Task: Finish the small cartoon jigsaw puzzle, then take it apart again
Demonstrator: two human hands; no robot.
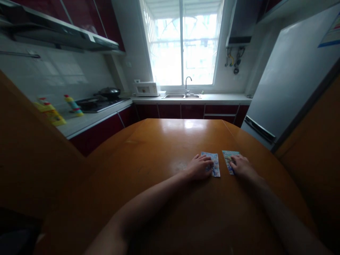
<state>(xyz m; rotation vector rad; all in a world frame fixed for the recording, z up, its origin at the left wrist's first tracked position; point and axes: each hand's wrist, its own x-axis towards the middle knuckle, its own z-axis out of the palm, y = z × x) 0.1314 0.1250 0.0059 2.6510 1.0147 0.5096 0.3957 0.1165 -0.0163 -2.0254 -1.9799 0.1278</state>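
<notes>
Two small colourful cards lie side by side on a round wooden table. My left hand rests flat on the left card, fingers spread over its left edge. My right hand lies flat on the right card, fingers stretched across its lower right part. Both cards lie flat on the tabletop with a narrow gap between them. Neither hand grips anything.
A kitchen counter runs along the left with yellow bottles and a hob with a wok. A microwave and sink stand under the window. A grey fridge stands at the right.
</notes>
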